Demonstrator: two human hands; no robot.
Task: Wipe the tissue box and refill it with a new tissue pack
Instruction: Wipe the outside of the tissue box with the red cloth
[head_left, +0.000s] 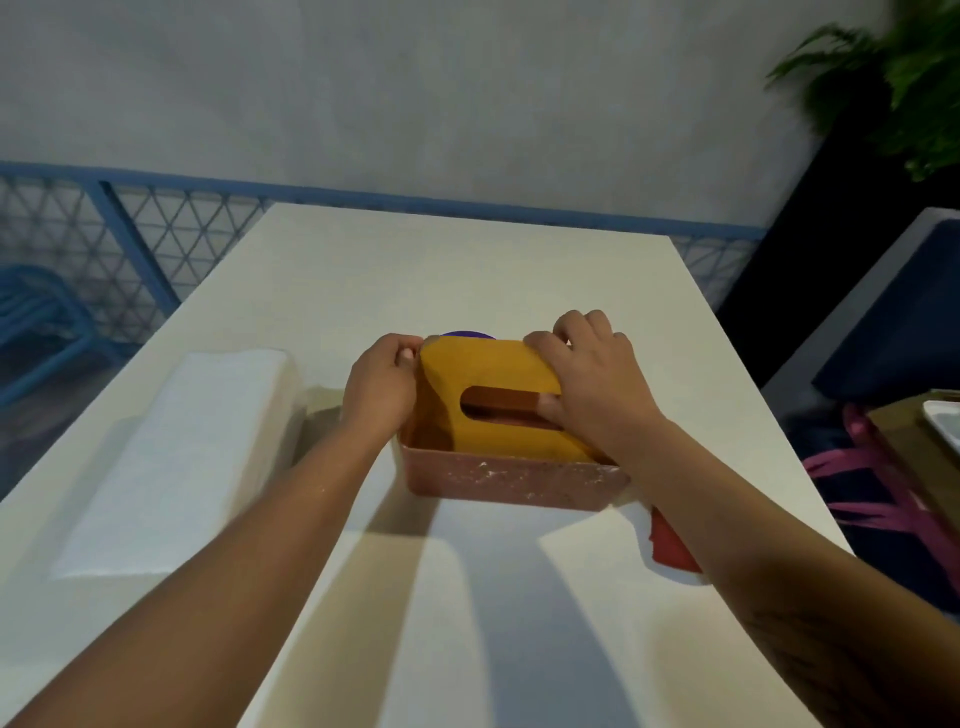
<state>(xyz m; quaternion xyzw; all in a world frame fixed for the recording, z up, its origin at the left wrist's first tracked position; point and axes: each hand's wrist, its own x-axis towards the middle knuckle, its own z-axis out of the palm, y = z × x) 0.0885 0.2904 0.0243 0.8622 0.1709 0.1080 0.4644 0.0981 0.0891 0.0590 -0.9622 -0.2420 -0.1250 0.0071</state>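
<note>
2 hands, both on 1 lid (488, 374). L hand (382, 387) grips the lid's left end, fingers curled round the edge. R hand (597, 384) grips the right end, w/ the thumb tip in the slot (498, 402) and the fingers hooked over the far edge. Neither hand is spread; both clamp the same piece.

The lid is yellow w/ 1 long rounded slot in the middle. It sits tilted: near edge down inside the box (514, 480), far edge raised.

1 box: a reddish-pink open tray w/ whitish specks and smears on its near wall. The only thing seen in it is the lid's lower edge; the lid hides the rest of the inside. The box lies right under both hands, between the forearms.

1 tissue pack (176, 457): white, long, lying flat to the left of the box and apart from it, alongside the L forearm. Neither hand touches it.

1 red cloth (670, 545): just off the box's near-right corner, mostly hidden under the R forearm.

1 purple thing (465, 335): behind the box, only a sliver showing above the lid's far edge; can't tell what it is.

All on 1 white table (467, 260). Beyond the box, past the table's far edge, is a blue rail w/ mesh (171, 228) and a grey wall. Far right of the box is 1 green plant (904, 78), blurred.
</note>
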